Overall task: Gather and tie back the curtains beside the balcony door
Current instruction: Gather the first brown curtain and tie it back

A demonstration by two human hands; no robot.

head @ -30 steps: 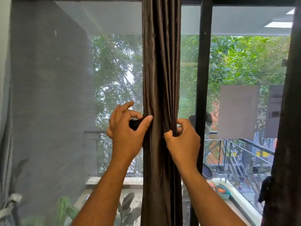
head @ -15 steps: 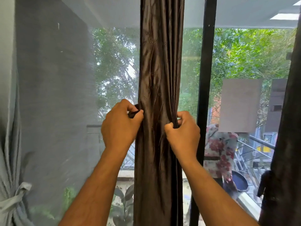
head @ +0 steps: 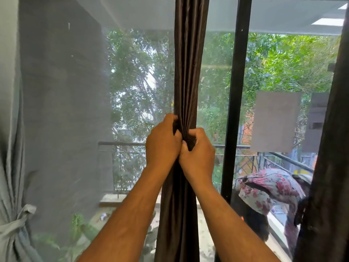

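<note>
Just left of the door frame [head: 234,110], the left hand [head: 162,144] and right hand [head: 198,150] are squeezing the brown curtain [head: 186,72] into a bunch; gathering looks done, tying seemingly remains.

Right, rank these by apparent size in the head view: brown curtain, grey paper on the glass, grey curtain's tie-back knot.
1. brown curtain, full frame height.
2. grey paper.
3. tie-back knot, smallest, though it is nearer the camera, so true size is unsure.

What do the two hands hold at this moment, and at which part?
Both the left hand and the right hand grip the dark brown curtain around its gathered middle, pressed together, fingers curled into the folds.
</note>
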